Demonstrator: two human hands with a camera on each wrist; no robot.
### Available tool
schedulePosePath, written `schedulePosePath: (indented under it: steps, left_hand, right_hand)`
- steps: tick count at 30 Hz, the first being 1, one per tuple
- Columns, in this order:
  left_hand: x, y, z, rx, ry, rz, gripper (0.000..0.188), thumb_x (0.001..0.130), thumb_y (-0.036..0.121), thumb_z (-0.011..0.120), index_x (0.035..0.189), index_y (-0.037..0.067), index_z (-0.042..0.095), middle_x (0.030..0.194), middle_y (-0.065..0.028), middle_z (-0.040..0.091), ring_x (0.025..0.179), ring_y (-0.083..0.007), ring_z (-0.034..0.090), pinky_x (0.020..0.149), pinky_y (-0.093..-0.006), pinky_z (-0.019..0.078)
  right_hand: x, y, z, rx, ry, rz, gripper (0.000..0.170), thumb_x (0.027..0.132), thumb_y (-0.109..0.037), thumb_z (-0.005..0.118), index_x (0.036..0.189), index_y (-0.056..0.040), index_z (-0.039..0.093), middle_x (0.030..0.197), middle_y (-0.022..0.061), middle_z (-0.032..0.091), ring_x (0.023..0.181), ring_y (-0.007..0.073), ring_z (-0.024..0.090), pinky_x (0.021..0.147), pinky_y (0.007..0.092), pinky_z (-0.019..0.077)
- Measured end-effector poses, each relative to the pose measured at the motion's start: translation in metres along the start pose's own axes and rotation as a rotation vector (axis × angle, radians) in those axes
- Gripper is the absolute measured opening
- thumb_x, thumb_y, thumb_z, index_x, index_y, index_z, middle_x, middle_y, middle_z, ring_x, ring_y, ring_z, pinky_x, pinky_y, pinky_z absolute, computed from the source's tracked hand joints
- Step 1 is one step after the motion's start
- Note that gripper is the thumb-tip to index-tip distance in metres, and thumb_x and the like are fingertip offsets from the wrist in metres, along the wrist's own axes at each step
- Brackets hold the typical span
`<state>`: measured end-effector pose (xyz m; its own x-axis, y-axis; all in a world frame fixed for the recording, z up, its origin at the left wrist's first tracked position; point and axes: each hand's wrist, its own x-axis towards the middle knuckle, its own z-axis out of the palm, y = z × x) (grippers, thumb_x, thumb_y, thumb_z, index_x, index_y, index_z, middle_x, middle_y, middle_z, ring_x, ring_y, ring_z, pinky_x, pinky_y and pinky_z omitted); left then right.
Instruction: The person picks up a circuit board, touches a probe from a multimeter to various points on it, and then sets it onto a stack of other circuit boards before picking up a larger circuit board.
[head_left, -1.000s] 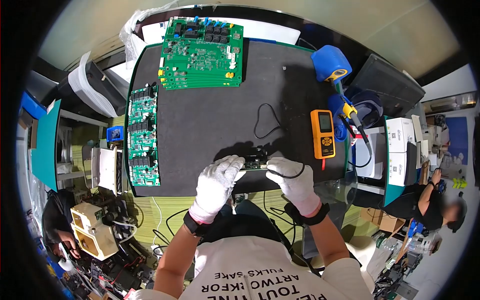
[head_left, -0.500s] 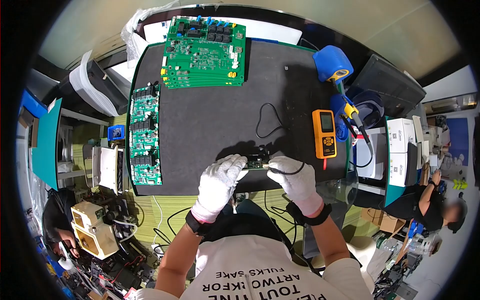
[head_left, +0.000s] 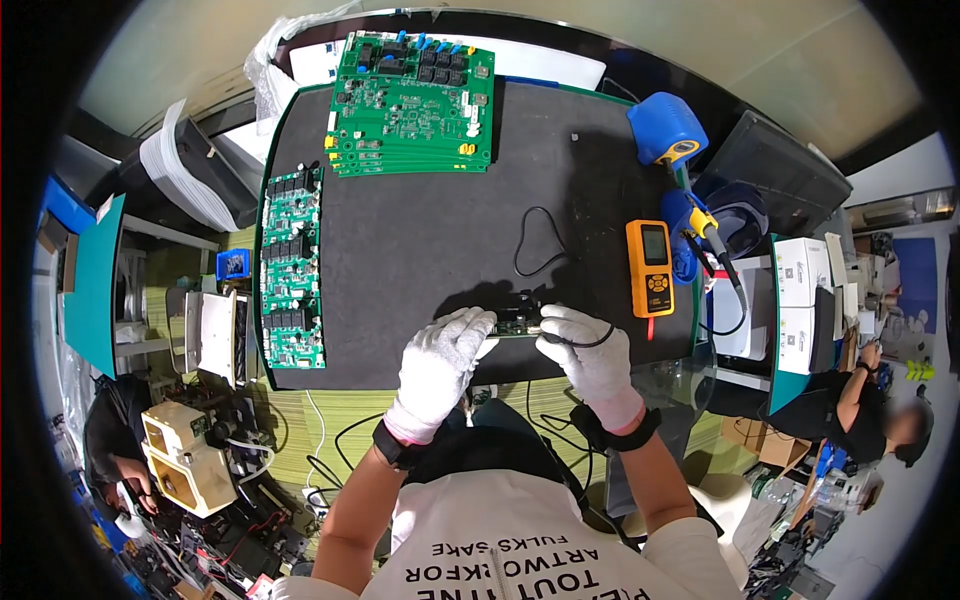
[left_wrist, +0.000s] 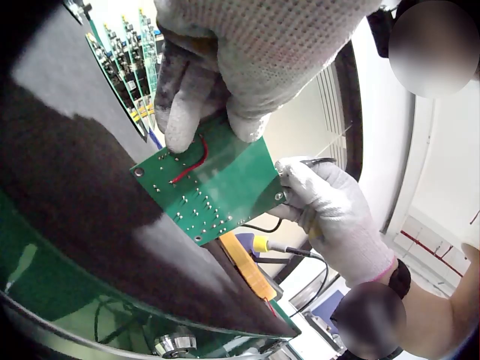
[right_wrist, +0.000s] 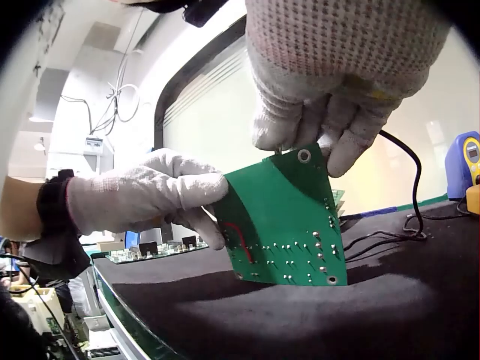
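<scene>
A small green circuit board (head_left: pixel 517 328) is held up at the near edge of the mat, its soldered underside with a red wire showing in both wrist views. My gloved left hand (head_left: pixel 440 365) pinches one side of this board (left_wrist: pixel 225 180) between thumb and fingers. At the opposite edge, my gloved right hand (head_left: pixel 590 362) pinches the plug end of a black cable (head_left: pixel 590 346), fingertips right at the board's edge. The plug is mostly hidden by the fingers; a bit of metal shows at the board (right_wrist: pixel 289 217) in the right wrist view. The cable trails over the right hand onto the mat.
A stack of large green boards (head_left: pixel 410 110) lies at the back left of the dark mat (head_left: pixel 420 230). Smaller boards (head_left: pixel 292 265) line the left edge. On the right are an orange meter (head_left: pixel 651 268), a blue soldering station (head_left: pixel 667 130) and a soldering iron (head_left: pixel 710 235).
Both hands keep their hold on the board and the cable plug. The head view has shifted very slightly; otherwise little differs.
</scene>
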<state>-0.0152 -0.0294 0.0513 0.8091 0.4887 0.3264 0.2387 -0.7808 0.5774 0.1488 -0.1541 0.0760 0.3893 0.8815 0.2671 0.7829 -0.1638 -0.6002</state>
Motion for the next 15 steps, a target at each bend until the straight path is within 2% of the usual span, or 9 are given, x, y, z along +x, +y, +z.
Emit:
schedulePosePath:
  steps: [5,7,8,10,15]
  left_hand:
    - [-0.0003,-0.0007,0.0000,0.016,-0.002,0.008,0.037,0.072,0.003,0.064,0.108,0.007,0.062,0.107,-0.0112,0.065,0.098,-0.0278,0.063,0.076,-0.0371,0.0503]
    - [-0.0005,-0.0009,-0.0001,0.013,-0.003,0.007,0.036,0.073,0.004,0.064,0.108,0.007,0.062,0.106,-0.0112,0.065,0.097,-0.0279,0.063,0.075,-0.0369,0.0505]
    - [-0.0006,-0.0008,0.0000,0.013,-0.002,0.006,0.036,0.073,0.004,0.064,0.108,0.007,0.062,0.106,-0.0112,0.065,0.097,-0.0279,0.063,0.075,-0.0369,0.0505]
    - [-0.0008,-0.0005,0.0004,0.005,-0.004,-0.004,0.035,0.074,0.004,0.064,0.108,0.008,0.062,0.106,-0.0112,0.065,0.097,-0.0279,0.063,0.075,-0.0367,0.0506]
    - [0.0001,0.0007,-0.0002,0.007,0.004,-0.003,0.034,0.074,0.005,0.064,0.108,0.007,0.062,0.105,-0.0112,0.065,0.095,-0.0281,0.064,0.074,-0.0366,0.0507]
  right_hand:
    - [0.0034,0.0012,-0.0042,-0.086,-0.024,-0.120,0.015,0.071,-0.020,0.071,0.086,-0.0143,0.068,0.095,0.0018,0.068,0.072,0.0219,0.066,0.060,0.0307,0.0528]
    - [0.0047,-0.0009,-0.0062,-0.051,-0.076,-0.078,0.014,0.068,-0.012,0.072,0.079,-0.0061,0.066,0.089,0.0087,0.069,0.075,0.0246,0.067,0.064,0.0284,0.0537]
    - [0.0040,0.0004,-0.0057,-0.051,-0.078,-0.079,0.014,0.068,-0.012,0.072,0.079,-0.0061,0.066,0.089,0.0087,0.069,0.075,0.0246,0.067,0.064,0.0284,0.0537]
    - [0.0016,0.0049,-0.0032,-0.033,-0.038,-0.106,0.014,0.071,-0.019,0.071,0.084,-0.0133,0.068,0.093,0.0016,0.069,0.071,0.0215,0.066,0.060,0.0298,0.0527]
    - [-0.0001,0.0078,-0.0005,0.087,0.005,-0.081,0.014,0.071,-0.018,0.071,0.083,-0.0131,0.068,0.091,0.0021,0.069,0.071,0.0216,0.066,0.060,0.0296,0.0524]
